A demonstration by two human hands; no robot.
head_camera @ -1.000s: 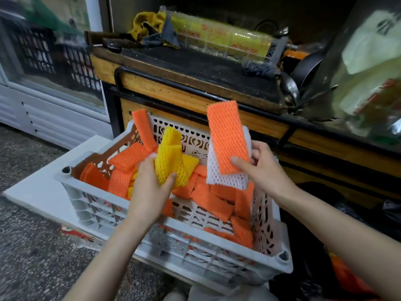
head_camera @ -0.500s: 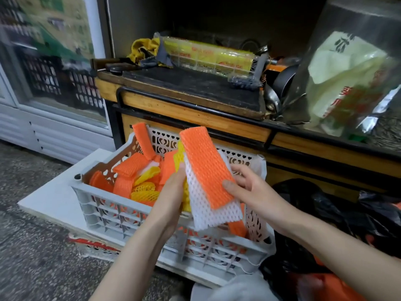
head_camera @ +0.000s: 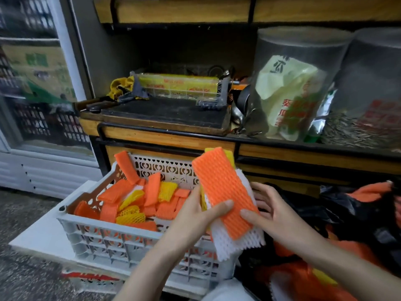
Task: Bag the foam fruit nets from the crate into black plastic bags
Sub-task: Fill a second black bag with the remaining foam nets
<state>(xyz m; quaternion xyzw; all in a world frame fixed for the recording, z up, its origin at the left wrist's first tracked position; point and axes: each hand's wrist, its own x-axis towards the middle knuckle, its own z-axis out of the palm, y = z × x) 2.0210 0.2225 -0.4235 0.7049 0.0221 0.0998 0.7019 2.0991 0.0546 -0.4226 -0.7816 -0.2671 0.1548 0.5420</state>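
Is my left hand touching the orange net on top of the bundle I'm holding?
Touching. In the head view the thumb of the left hand lies pressed on the face of the orange net, with no gap between them.

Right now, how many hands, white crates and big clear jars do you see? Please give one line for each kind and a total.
Hands: 2 (left hand, right hand, both holding the stack of foam nets)
White plastic crate: 1
Clear jars: 2 (left clear jar, right clear jar)
Total: 5
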